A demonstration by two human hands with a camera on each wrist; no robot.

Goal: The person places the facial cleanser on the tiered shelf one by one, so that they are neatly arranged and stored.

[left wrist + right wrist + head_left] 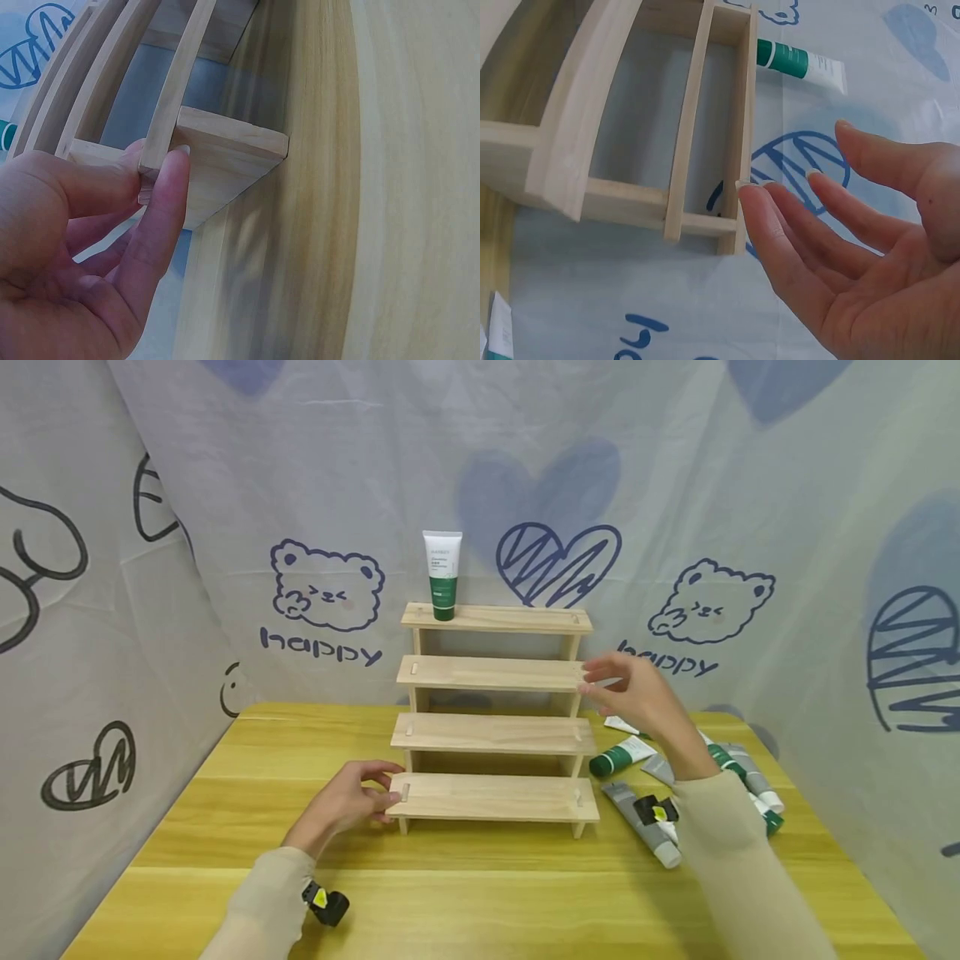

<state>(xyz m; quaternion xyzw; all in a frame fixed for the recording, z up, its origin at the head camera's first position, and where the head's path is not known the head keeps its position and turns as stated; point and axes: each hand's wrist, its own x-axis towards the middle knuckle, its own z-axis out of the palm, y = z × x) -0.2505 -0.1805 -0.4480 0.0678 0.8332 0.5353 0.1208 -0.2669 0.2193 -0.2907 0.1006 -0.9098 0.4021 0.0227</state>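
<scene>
A light wooden stepped rack (495, 732) with several shelves stands on the table. My left hand (351, 799) pinches the left end of its lowest shelf board (491, 797) between thumb and fingers, seen close in the left wrist view. A white and green squeeze tube (443, 578) stands upright, cap down, on the left part of the top shelf. My right hand (633, 693) is by the rack's right end, near the second shelf from the top. In the right wrist view, nothing lies between its loosely bent fingers and thumb; whether a fingertip touches the wood I cannot tell.
Right of the rack lies a loose heap of several tubes, among them a green and white tube (622, 756) and a grey tube (641, 822), partly hidden by my right arm. Printed cloth (435, 460) hangs behind and beside the wooden table (465, 902).
</scene>
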